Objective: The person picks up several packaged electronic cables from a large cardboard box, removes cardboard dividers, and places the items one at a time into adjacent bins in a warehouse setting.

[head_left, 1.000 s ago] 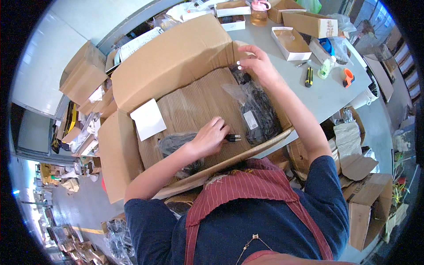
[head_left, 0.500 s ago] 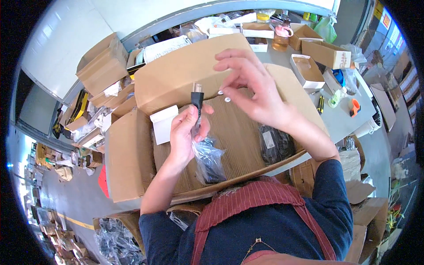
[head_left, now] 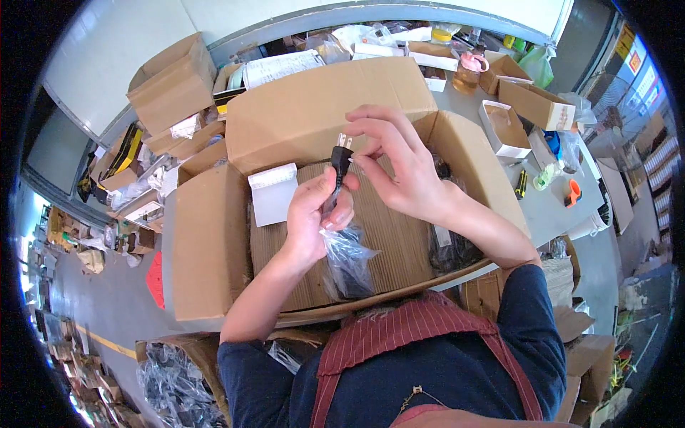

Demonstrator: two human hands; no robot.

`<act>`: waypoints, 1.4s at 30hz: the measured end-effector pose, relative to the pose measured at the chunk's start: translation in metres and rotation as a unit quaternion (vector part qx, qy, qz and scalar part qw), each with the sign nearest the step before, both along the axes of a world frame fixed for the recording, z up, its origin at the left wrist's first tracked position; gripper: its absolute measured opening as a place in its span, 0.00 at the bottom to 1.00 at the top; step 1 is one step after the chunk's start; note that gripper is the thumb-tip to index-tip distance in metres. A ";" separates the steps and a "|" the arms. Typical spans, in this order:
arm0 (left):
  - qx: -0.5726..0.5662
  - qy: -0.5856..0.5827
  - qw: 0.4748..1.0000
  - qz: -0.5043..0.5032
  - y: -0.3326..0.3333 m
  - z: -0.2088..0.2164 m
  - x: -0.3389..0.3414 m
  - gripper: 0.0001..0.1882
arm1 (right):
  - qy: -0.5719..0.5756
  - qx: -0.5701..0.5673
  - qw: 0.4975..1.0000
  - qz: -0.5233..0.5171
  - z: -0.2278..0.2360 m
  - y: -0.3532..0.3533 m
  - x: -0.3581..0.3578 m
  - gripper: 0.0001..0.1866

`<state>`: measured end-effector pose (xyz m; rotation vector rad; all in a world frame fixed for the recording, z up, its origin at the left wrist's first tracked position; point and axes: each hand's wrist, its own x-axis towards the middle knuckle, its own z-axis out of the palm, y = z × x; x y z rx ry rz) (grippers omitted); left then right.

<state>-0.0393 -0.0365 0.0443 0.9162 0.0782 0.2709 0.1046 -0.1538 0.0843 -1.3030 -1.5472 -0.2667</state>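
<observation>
My left hand [head_left: 314,207] is closed round the neck of a black power plug [head_left: 341,158], whose metal prongs point up and away from me. Below that fist hangs a clear plastic bag [head_left: 347,258] with something dark in it, over the open carton. My right hand [head_left: 399,160] comes in from the right, thumb and index finger drawn together against the side of the plug. A tiny white spot shows at those fingertips; what they pinch is too small to make out. Under both hands, corrugated cardboard [head_left: 389,250] lies inside the large brown carton [head_left: 203,246].
A white paper box or pad [head_left: 274,196] lies at the carton's left inside; a dark bagged item [head_left: 453,246] is at its right. Beyond stand a drink jug [head_left: 467,75], a shallow open box [head_left: 505,128] and a yellow-black cutter [head_left: 521,184]. Bagged black goods [head_left: 175,381] fill a carton lower left.
The right fingertips, earlier apart from the plug with small white round bits by them, now meet its side. My left hand has moved slightly right and tilted the plug.
</observation>
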 end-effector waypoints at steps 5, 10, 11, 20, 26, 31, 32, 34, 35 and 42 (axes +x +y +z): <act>-0.008 0.003 1.000 -0.006 0.001 0.001 0.001 0.23 | -0.016 0.014 1.000 0.004 -0.005 0.002 0.001 0.22; -0.008 0.003 1.000 -0.006 0.000 -0.001 0.001 0.24 | -0.048 0.029 0.998 -0.004 -0.005 0.002 0.002 0.21; -0.009 0.005 1.000 -0.007 0.000 -0.001 0.002 0.24 | -0.053 0.032 0.998 -0.007 -0.005 0.002 0.002 0.21; -0.032 0.005 0.999 -0.014 -0.002 -0.003 0.002 0.23 | -0.043 0.025 0.999 -0.001 -0.005 -0.001 0.001 0.22; -0.041 -0.006 0.999 -0.024 -0.001 -0.004 0.003 0.23 | -0.062 0.032 0.998 -0.006 -0.005 0.000 0.003 0.24; -0.047 -0.002 0.999 -0.024 -0.003 -0.002 0.004 0.23 | -0.074 0.027 0.997 -0.014 -0.006 -0.001 0.003 0.27; -0.045 0.002 0.999 -0.021 -0.004 -0.002 0.003 0.23 | -0.099 0.032 0.994 -0.030 -0.008 0.000 0.003 0.28; -0.046 0.002 0.999 -0.024 -0.004 -0.003 0.003 0.23 | -0.125 0.036 0.990 -0.047 -0.009 0.000 0.001 0.28; -0.047 0.001 0.999 -0.026 -0.004 -0.004 0.003 0.23 | -0.143 0.027 0.987 -0.066 -0.010 -0.001 -0.002 0.27; -0.055 0.018 0.998 0.000 -0.009 -0.006 0.004 0.14 | -0.257 -0.014 0.957 -0.130 -0.011 -0.004 -0.012 0.27</act>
